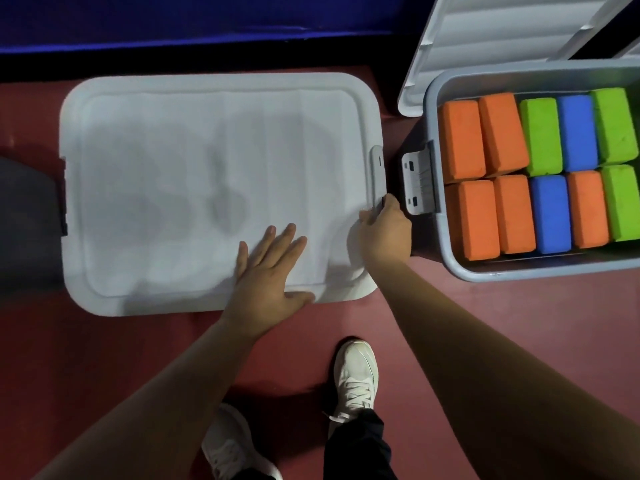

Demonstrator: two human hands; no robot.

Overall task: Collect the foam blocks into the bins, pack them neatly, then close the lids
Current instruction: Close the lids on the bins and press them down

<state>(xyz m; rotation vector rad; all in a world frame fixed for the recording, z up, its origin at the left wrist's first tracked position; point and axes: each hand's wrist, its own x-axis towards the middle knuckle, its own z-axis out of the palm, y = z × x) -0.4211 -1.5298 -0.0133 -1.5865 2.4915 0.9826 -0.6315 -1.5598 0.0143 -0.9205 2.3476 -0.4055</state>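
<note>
Directly under the left hand [273, 268], the lid [173, 168]

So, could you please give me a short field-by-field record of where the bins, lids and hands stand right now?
right bin: open, raised lid behind it
foam blocks: orange, green, blue, in two rows inside
closed lid: lies flat, left of the right bin
left hand: flat on the closed lid
right hand: grips its side latch

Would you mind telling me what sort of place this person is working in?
Probably an indoor play or gym room: a red floor, blue padding along the far edge, and a storage bin of coloured foam blocks.
</note>
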